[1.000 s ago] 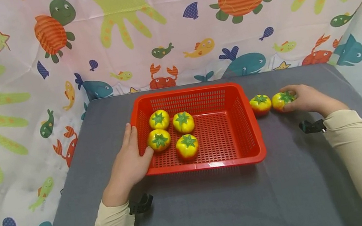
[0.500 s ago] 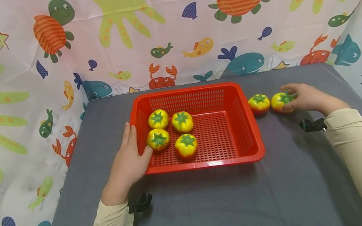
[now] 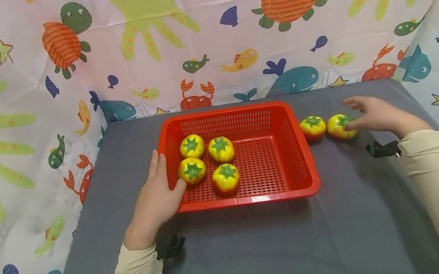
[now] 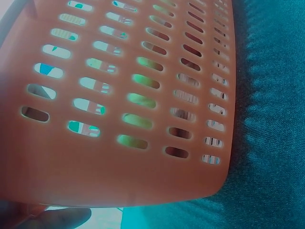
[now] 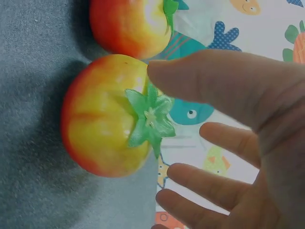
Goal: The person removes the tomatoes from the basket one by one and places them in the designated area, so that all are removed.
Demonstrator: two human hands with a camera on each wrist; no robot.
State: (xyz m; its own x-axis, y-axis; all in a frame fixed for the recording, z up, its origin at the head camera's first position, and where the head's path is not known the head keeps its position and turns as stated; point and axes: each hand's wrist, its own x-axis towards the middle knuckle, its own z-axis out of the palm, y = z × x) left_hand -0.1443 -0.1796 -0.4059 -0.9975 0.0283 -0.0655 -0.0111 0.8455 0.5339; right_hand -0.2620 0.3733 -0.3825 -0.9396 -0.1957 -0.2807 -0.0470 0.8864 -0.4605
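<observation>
My right hand is spread wide beside the rightmost fruit, its fingers apart; my thumb overlaps the fruit's edge, though I cannot tell whether it touches. That fruit is round and slightly squat, smooth and glossy, yellow shading into red, with a pointed, star-shaped leaf cap of finely textured green. The neighbouring fruit sits just beside it, between it and the basket. My left hand holds the red basket at its left side, thumb over the rim, fingers along the outer wall. The basket is shiny plastic, rectangular with rounded corners, its walls pierced with slots. Four matching fruits lie in its left half, caps up. The tabletop is grey, woven cloth; a creased curtain printed with sea animals hangs around it.
</observation>
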